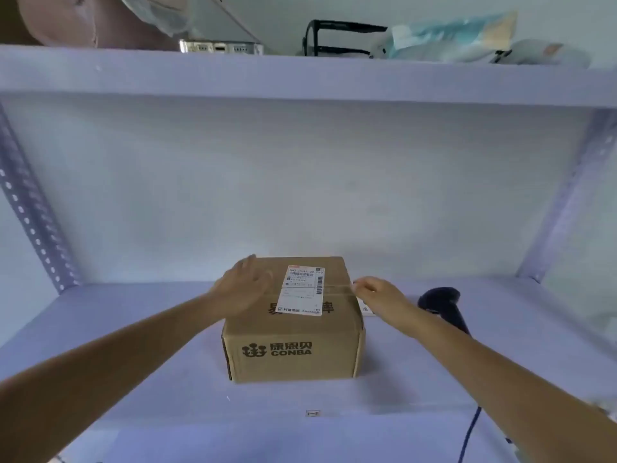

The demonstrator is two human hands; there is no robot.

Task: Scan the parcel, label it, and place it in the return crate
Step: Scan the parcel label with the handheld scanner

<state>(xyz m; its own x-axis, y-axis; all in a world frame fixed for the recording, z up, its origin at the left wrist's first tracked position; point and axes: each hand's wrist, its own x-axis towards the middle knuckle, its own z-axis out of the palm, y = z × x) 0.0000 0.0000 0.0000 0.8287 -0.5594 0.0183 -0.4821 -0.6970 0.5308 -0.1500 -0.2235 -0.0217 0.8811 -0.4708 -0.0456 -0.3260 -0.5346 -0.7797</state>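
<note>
A brown cardboard parcel [293,332] printed "CONBA" stands in the middle of the pale shelf board [133,329]. A white shipping label [302,290] with barcodes is stuck across its taped top. My left hand [243,285] lies flat with spread fingers on the top left of the parcel. At the parcel's upper right edge, my right hand [377,294] has its fingers curled; whether it pinches anything I cannot tell. A black handheld barcode scanner [440,304] lies on the shelf right of the parcel, behind my right forearm. No crate is in view.
A white paper slip [365,309] peeks out between the parcel and my right hand. The scanner's blue cable [467,439] runs down off the front edge. Perforated metal uprights [30,212] flank the bay. The upper shelf [300,78] carries bags, a black frame and a metal device.
</note>
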